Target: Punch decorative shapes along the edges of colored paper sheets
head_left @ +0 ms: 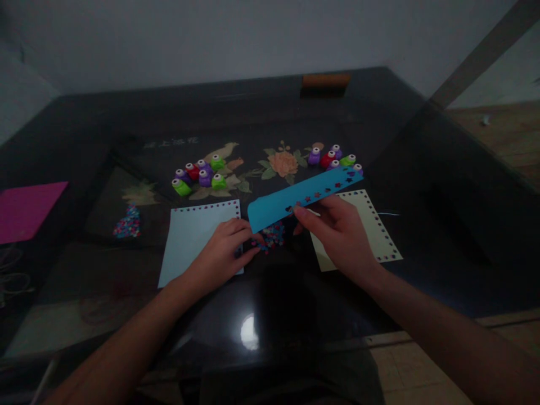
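A bright blue sheet of paper (287,199), seen at a slant, has punched star and heart holes along its near edge. My right hand (343,233) pinches that edge between thumb and fingers, holding the sheet above the table. My left hand (230,247) is open, thumb apart from the fingers, at the sheet's lower left corner beside a pile of small punched paper bits (272,236). Under my left hand lies a pale blue sheet (189,236) with holes along its top and right edges. A cream sheet (375,236) with punched edges lies partly behind my right hand.
Several purple, red and green craft punches (205,178) stand at the back left; another group of punches (328,158) stands back right. A second pile of paper bits (129,223) and a pink sheet (31,211) lie left. The dark glossy table (253,121) meets a wall behind.
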Demonstrator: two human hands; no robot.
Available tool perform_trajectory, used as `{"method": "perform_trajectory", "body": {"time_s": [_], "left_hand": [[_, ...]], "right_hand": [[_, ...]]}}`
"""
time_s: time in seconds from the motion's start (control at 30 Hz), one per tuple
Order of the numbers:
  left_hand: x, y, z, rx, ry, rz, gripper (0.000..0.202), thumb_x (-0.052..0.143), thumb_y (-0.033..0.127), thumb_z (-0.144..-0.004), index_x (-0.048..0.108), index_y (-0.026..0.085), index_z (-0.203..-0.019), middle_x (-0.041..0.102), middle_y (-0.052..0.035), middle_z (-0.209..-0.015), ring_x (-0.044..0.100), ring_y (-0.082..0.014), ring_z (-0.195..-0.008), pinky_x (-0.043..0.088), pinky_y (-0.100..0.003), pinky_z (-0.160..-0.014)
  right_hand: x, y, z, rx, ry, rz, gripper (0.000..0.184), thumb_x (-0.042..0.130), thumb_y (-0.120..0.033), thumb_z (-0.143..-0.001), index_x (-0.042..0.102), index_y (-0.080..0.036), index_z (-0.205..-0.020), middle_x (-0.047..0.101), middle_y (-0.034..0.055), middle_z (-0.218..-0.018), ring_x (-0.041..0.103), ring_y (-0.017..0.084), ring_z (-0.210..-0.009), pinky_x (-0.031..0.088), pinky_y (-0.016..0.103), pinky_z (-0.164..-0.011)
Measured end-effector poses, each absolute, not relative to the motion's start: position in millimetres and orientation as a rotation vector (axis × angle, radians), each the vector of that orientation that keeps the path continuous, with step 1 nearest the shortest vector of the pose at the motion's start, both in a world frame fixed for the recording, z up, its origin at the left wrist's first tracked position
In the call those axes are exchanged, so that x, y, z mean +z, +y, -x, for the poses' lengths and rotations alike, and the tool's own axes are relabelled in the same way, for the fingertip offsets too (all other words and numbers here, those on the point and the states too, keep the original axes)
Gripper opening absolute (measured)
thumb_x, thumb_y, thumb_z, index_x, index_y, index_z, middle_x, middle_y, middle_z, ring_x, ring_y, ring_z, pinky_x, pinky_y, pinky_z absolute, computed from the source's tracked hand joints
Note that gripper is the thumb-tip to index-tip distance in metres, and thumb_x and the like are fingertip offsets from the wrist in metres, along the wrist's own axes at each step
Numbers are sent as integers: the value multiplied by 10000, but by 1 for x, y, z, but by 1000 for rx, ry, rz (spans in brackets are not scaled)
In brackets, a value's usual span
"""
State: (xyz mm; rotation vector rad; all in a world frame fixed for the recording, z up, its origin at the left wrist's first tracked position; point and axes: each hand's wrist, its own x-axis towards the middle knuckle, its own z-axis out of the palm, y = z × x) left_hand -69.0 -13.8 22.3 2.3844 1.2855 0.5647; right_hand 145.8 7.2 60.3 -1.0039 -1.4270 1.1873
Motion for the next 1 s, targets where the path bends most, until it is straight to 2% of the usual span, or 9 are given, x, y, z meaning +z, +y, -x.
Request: {"method": "perform_trajectory", "body": {"time_s": [0.23, 0.5, 0.63, 0.7, 0.8, 0.87, 0.93, 1.0], "left_hand": [[11, -7, 65, 678, 1323, -2406, 170, 605, 174, -823, 637, 174, -989, 630, -121, -1059, 577, -280, -1006, 464, -439, -862], [12, -7, 63, 861, 1399, -2280, 199, 587, 209, -829, 648, 192, -1018, 648, -113, -1056, 590, -268, -989, 469, -446, -875], [20, -10, 61, 1004, 1335, -1799, 249, 563, 356, -850, 664, 170, -981, 689, -94, -1017, 609, -268, -1010, 447, -436, -928], [25, -10, 59, 1095, 1222, -1393, 385, 519, 495, -853, 668, 152, -947, 708, -100, -960, 634, -273, -975, 480, -419, -889], [33, -11, 56, 1159, 1022, -922, 542, 466, 631, -826, 654, 143, -969, 708, -125, -995, 642, -279, -995, 521, -401, -844], [38, -12, 56, 1167, 982, -787, 478, 553, 584, -803, 640, 156, -999, 704, -115, -1034, 637, -272, -1019, 531, -390, -846], [41, -14, 57, 1194, 1007, -732, 376, 663, 448, -772, 625, 173, -1025, 703, -93, -1053, 640, -261, -1019, 536, -382, -853], [43, -15, 59, 1239, 1021, -729, 372, 726, 338, -728, 614, 179, -1045, 704, -80, -1059, 645, -257, -1011, 540, -382, -859]], "right_hand": [[57, 5, -145, 1242, -1426, 963, 72, 630, -261, -795, 628, -193, -820, 669, 14, -843, 621, 145, -727, 520, 276, -586], [59, 5, -145, 1232, -1423, 918, 75, 631, -264, -791, 630, -193, -815, 663, 15, -840, 616, 141, -714, 523, 295, -613], [58, 5, -146, 1203, -1443, 891, 109, 638, -300, -794, 637, -194, -817, 664, 19, -840, 615, 147, -723, 532, 309, -643], [56, 5, -146, 1210, -1466, 856, 122, 647, -313, -793, 642, -197, -831, 668, 23, -866, 619, 147, -736, 537, 312, -666], [53, 4, -145, 1262, -1521, 802, 133, 656, -318, -787, 646, -202, -852, 673, 22, -875, 627, 146, -739, 545, 318, -683], [51, 3, -143, 1313, -1578, 781, 147, 652, -325, -790, 648, -202, -871, 680, 23, -851, 635, 150, -739, 548, 326, -689], [50, 3, -141, 1362, -1637, 802, 168, 646, -339, -793, 652, -198, -884, 692, 31, -848, 643, 160, -756, 551, 337, -700], [48, 4, -140, 1411, -1678, 853, 189, 642, -357, -791, 655, -188, -875, 702, 42, -854, 650, 166, -758, 554, 343, -699]]}}
